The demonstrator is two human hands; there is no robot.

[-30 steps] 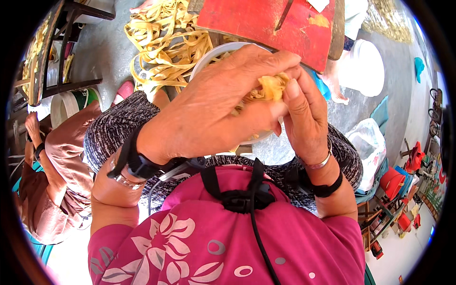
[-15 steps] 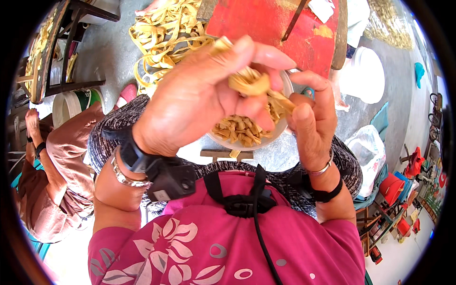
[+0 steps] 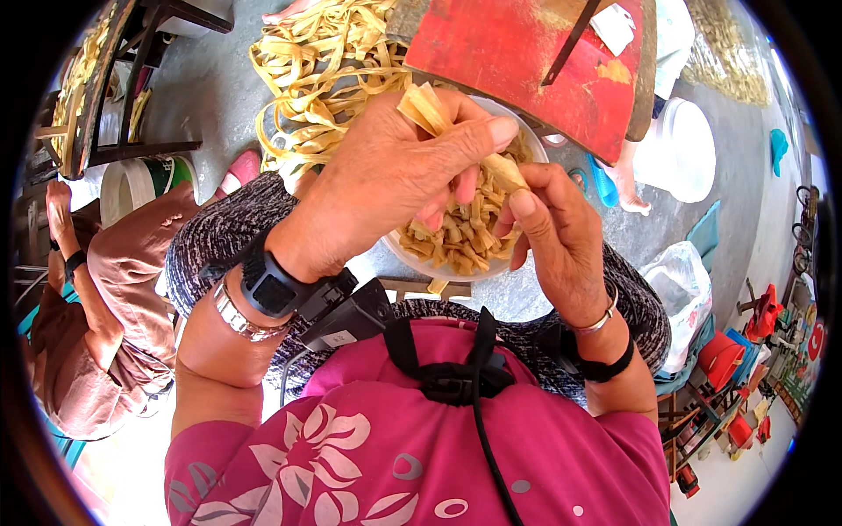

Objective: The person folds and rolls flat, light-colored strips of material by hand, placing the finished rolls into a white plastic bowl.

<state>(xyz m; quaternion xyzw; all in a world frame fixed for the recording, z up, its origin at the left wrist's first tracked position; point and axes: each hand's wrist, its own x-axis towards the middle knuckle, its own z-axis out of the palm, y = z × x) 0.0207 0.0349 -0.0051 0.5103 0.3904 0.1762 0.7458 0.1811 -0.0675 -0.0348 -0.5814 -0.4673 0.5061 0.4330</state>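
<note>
The thumb and fingers of the right hand (image 3: 561, 237) are closed in a pinch on one tip of a flat yellow-tan strip (image 3: 503, 173). The thumb of the left hand (image 3: 381, 171) bears against its forefinger, with a folded strip end (image 3: 423, 110) clamped in the grip and projecting beyond the knuckles. Whether both ends belong to one length cannot be confirmed; the left fingers cover the middle section.

Status, as judged: the piece between the fingers is partly worked, being neither loose nor resting with the others. Directly below the fingers, a white bowl (image 3: 524, 128) contains a heap of short folded or knotted pieces (image 3: 460, 241), which appear finished. One stray piece (image 3: 437, 286) lies outside the rim, on the near side of the fingers. Beyond the left fingers, on the floor, lies a loose tangle of long strips (image 3: 324, 79); these appear unworked and represent a considerable remainder.

Ahead of the fingers, past the bowl, stands a red wooden board (image 3: 491, 53). Well to their right is a white bucket (image 3: 688, 149).
</note>
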